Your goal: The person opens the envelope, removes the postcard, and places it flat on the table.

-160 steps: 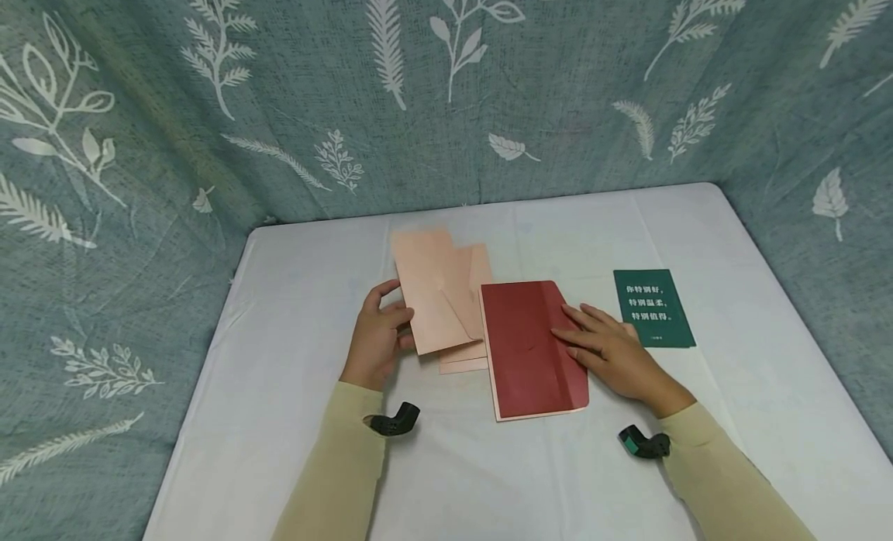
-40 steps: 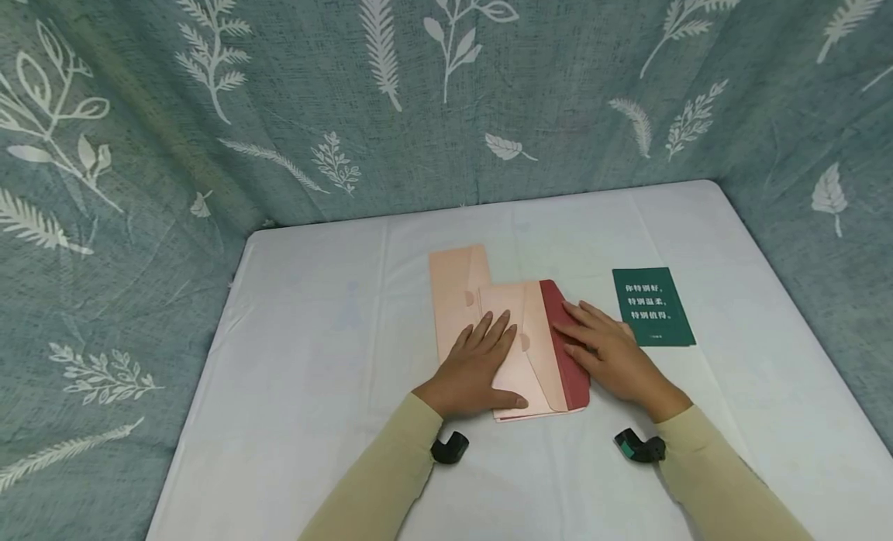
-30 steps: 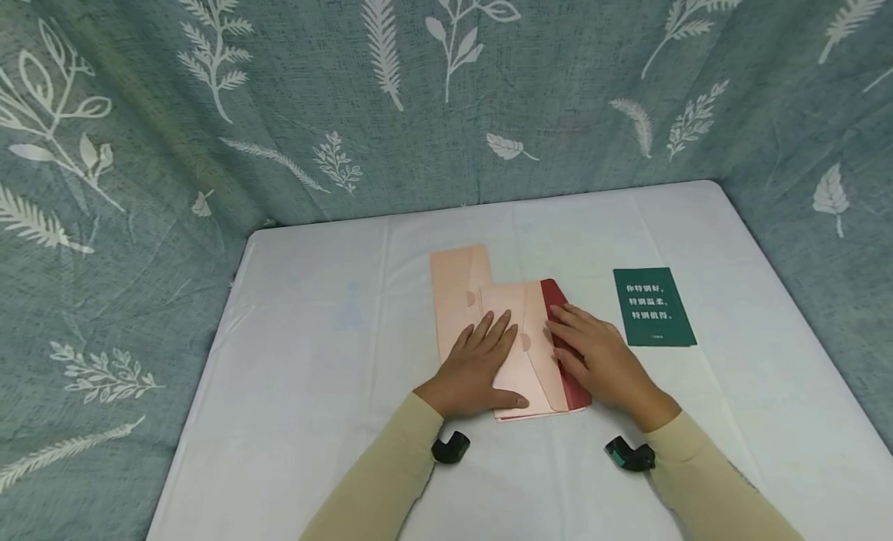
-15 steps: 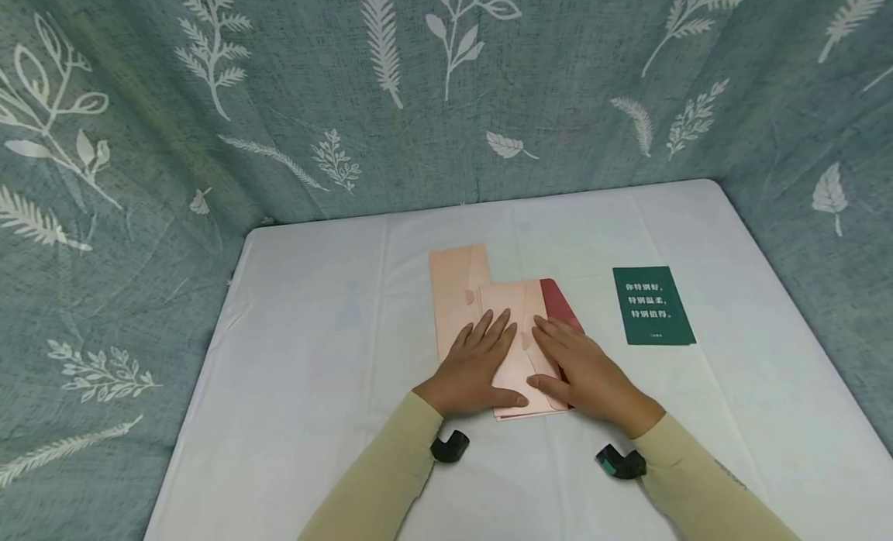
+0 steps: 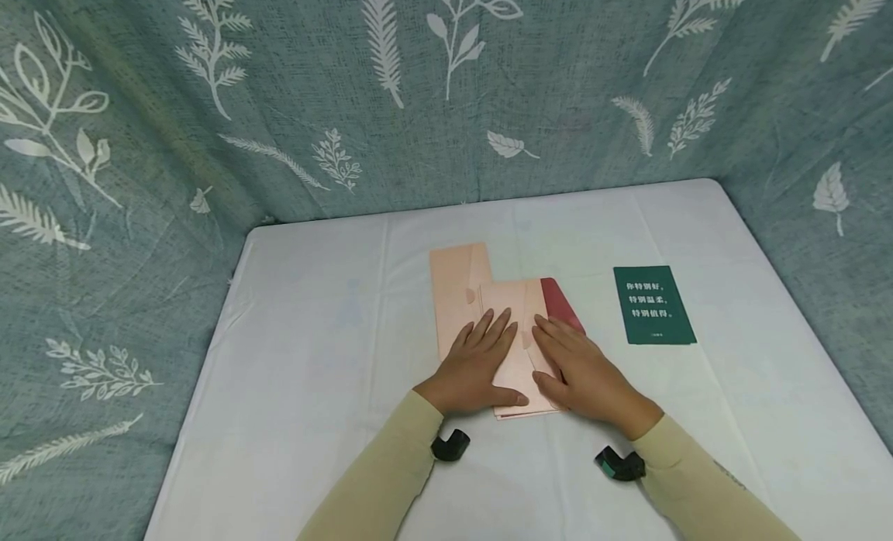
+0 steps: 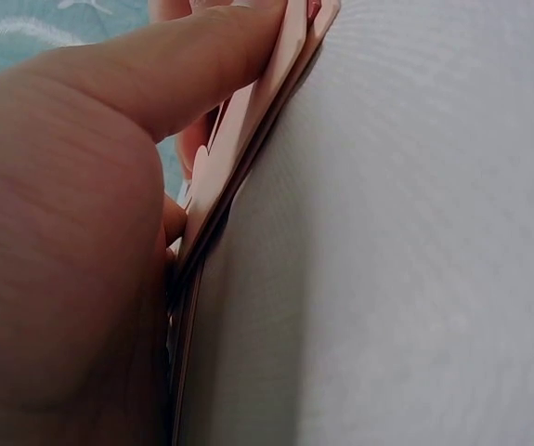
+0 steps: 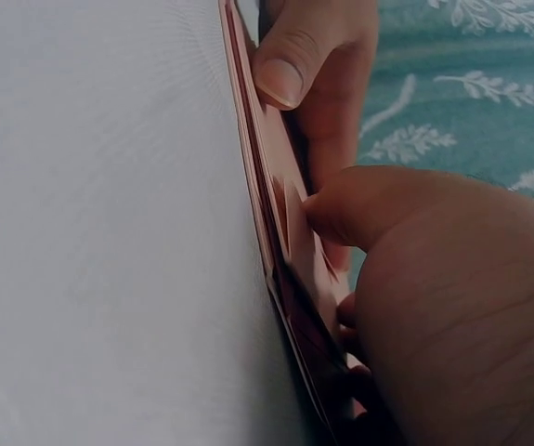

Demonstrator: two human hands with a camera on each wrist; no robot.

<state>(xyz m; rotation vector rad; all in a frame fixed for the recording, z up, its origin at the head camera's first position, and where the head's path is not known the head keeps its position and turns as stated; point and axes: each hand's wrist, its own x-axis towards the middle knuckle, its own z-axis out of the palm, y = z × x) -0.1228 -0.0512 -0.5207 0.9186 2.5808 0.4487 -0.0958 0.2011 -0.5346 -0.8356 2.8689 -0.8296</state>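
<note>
A pale pink envelope [image 5: 508, 294] lies over a red envelope [image 5: 560, 304], whose flap sticks out on the right. Farther left, a second pink envelope [image 5: 456, 273] lies partly under this pile. My left hand [image 5: 470, 373] rests on the top pink envelope with its fingers spread and straight. On that envelope's right side lies my right hand [image 5: 591, 377], fingers straight, covering part of the red flap. In the left wrist view the layered edges of the envelopes [image 6: 262, 102] show under the thumb. The right wrist view shows the pile slightly parted at its near edge.
A dark green card [image 5: 653, 312] with white writing lies at the right on the white-covered table [image 5: 314, 316]. Green leaf-patterned curtains [image 5: 418, 161] hang round the table's back and sides. A black wrist camera [image 5: 450, 446] sits at each sleeve.
The pink envelope my left hand held at the left now lies on the red envelope, with that hand on it. My right hand has slid left from the red flap onto the pink envelope.
</note>
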